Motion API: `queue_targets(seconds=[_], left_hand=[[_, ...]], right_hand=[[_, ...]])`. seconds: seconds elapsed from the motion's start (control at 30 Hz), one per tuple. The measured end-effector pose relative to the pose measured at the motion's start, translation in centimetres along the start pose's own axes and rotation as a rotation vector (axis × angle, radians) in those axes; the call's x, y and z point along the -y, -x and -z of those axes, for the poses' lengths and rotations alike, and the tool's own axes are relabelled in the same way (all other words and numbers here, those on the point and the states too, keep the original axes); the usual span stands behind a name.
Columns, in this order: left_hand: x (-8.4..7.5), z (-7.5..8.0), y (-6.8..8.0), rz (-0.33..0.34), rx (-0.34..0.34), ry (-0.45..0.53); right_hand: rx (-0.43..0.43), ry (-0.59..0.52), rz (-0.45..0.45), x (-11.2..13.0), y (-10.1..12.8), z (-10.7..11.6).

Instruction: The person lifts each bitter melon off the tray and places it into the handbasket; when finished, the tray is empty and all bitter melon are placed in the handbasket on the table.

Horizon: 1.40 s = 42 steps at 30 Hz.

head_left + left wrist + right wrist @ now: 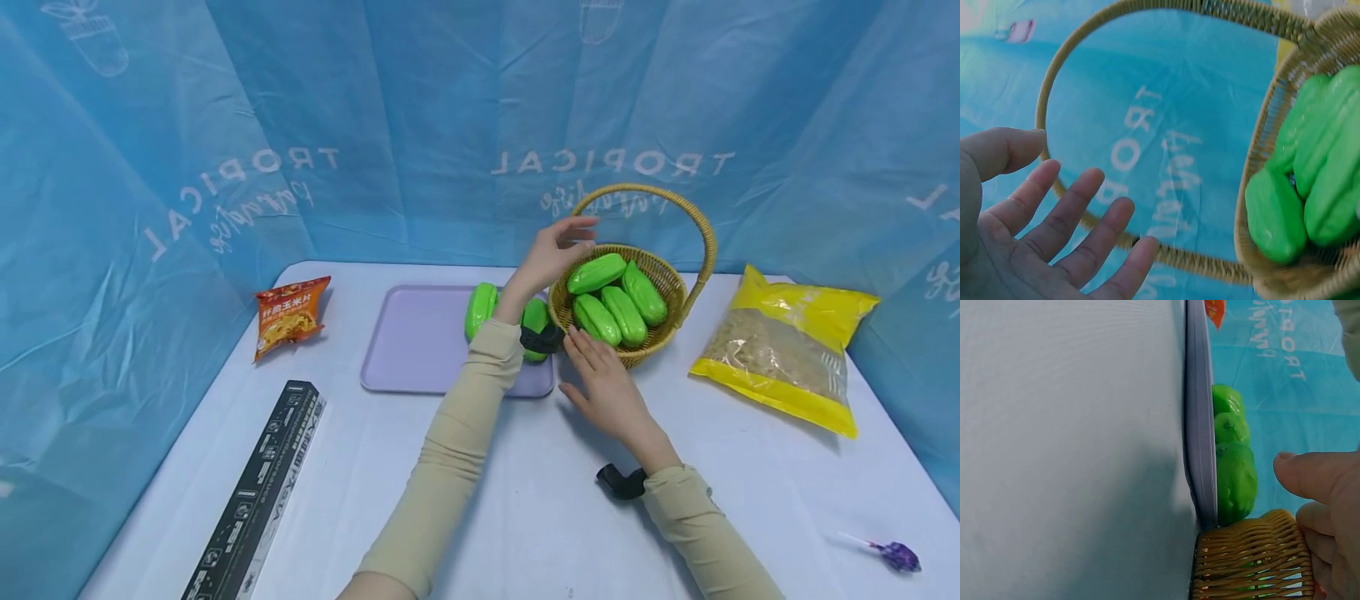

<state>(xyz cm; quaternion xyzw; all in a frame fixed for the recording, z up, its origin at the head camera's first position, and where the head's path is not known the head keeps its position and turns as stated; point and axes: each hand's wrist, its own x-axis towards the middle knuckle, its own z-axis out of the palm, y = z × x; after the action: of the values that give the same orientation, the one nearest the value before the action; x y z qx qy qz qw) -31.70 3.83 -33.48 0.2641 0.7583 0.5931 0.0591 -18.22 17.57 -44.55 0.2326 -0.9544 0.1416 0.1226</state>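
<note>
A wicker basket (654,345) with a tall hoop handle (706,237) holds several green plastic gourds (617,300). My left hand (558,246) hovers open above the basket's left rim, holding nothing. The left wrist view shows its spread fingers (1066,219) in front of the handle (1054,81) and the gourds (1310,181). My right hand (603,379) lies open on the table, fingertips at the basket's near wall. Two more green gourds (480,308) lie on the lilac tray (420,342). In the right wrist view my thumb (1316,475) is beside the basket (1250,562) and the tray edge (1200,425).
An orange snack bag (291,315) lies at the left. A long black box (258,492) sits at the front left. A yellow bag (787,346) is right of the basket, and a purple lollipop (892,554) lies at the front right. Blue sheeting surrounds the white table.
</note>
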Motion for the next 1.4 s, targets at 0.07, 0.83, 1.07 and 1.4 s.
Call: queue_targets(seconds=[0.07,0.83,1.07,1.4], left_hand=[[0.6,0.7,0.5,0.009,-0.028,0.009],[6.4,5.9,5.4,0.202,-0.453,0.113],[8.0,6.5,6.3,0.274,-0.580,0.145],[10.3,6.6,7.2,0.407,-0.660,0.144]], right_hand=[[0.003,-0.003,-0.001,0.0,0.0,0.0],[0.005,0.013,-0.001,-0.1,0.0,-0.2],[-0.002,0.008,-0.005,-0.2,0.1,-0.5],[0.001,0.002,0.000,-0.2,0.2,-0.5]])
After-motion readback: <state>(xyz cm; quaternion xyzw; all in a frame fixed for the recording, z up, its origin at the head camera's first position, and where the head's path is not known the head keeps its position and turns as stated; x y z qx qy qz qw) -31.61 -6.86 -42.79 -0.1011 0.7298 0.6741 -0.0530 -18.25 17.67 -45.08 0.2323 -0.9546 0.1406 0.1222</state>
